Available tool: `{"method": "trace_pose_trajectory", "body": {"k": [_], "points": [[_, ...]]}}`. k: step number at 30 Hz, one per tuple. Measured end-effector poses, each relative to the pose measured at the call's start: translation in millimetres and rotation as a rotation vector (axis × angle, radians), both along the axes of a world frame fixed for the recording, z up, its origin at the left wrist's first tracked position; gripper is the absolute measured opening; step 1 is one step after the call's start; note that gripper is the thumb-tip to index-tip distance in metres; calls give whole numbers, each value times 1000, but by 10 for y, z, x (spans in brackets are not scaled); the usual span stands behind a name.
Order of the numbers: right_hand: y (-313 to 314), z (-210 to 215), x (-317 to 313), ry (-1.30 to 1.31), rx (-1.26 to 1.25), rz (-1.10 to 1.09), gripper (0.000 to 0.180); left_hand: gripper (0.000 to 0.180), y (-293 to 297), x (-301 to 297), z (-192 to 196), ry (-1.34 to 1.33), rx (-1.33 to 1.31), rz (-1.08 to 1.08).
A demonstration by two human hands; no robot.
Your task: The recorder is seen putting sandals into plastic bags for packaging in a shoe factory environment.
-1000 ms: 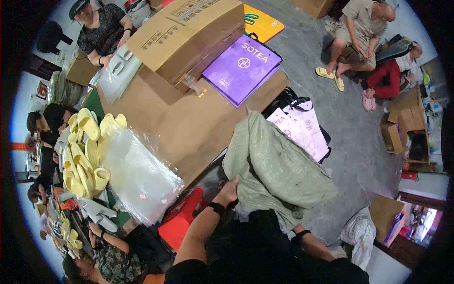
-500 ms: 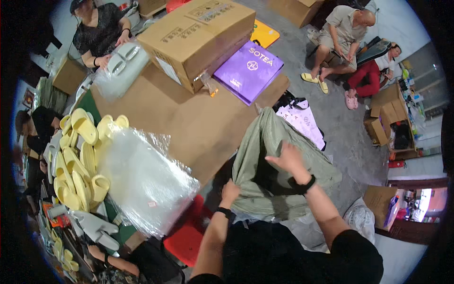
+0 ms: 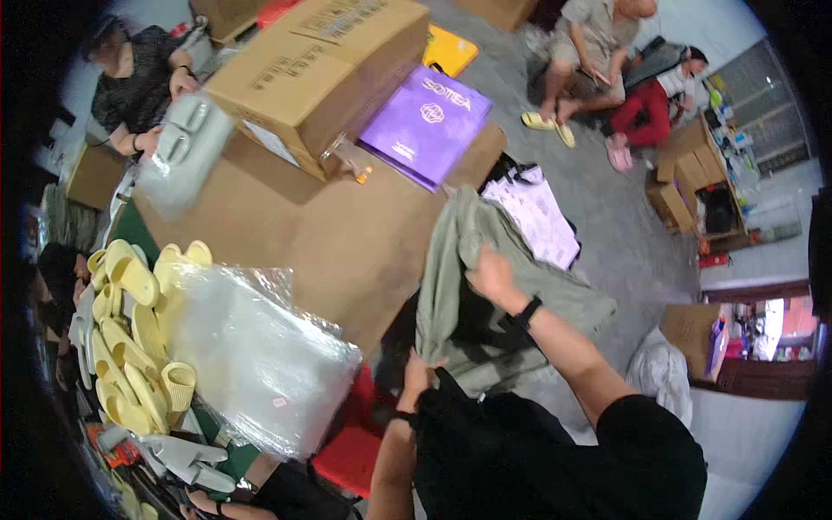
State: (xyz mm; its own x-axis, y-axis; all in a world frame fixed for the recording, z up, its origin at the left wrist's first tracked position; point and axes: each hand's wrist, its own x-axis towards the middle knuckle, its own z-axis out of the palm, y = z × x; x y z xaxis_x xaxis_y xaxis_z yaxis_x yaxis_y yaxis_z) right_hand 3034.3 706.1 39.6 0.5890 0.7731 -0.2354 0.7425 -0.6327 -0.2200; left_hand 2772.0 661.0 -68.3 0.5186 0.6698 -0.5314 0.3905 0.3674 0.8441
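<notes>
- Grey-green sack [image 3: 520, 286] hangs between the two hands, just beside the big cardboard sheet [image 3: 321, 234] that serves as a work surface; its lower part falls toward the grey floor [image 3: 615, 234].
- Right hand [image 3: 490, 276] is raised and closed on the upper edge of the sack, with a dark band on the wrist.
- Left hand [image 3: 416, 374] is lower, near the person's body, and it grips the sack's lower edge (the fingers are mostly hidden in the cloth).
- The two hands are well apart, and the cloth is stretched open between them.
- Behind the sack, touching it, lies a white printed bag [image 3: 537, 217].
- A purple bag [image 3: 426, 126] leans on a closed cardboard box [image 3: 321, 69] on top of the sheet.
- To the left, a stack of clear plastic bags [image 3: 251, 355] lies beside many yellow slippers [image 3: 130, 338].
- Grey slippers in a plastic wrap [image 3: 182, 152] are held by another person at the far end.
- Two more people sit on the floor, well apart from the sack.
</notes>
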Motion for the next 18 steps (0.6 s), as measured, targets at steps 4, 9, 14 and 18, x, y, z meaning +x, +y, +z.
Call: {"method": "trace_pose_trajectory", "body": {"k": [4, 9, 14, 18], "points": [[144, 146, -136, 109, -65, -12, 66, 45, 349, -304, -438, 424, 113, -299], [-478, 517, -537, -226, 471, 449, 58, 43, 334, -532, -484, 461, -231, 23], [-2204, -477, -710, 180, -120, 359, 75, 41, 270, -462, 118, -215, -787, 427], [-2530, -544, -915, 576, -847, 238, 94, 41, 315, -646, 126, -100, -550, 237]]}}
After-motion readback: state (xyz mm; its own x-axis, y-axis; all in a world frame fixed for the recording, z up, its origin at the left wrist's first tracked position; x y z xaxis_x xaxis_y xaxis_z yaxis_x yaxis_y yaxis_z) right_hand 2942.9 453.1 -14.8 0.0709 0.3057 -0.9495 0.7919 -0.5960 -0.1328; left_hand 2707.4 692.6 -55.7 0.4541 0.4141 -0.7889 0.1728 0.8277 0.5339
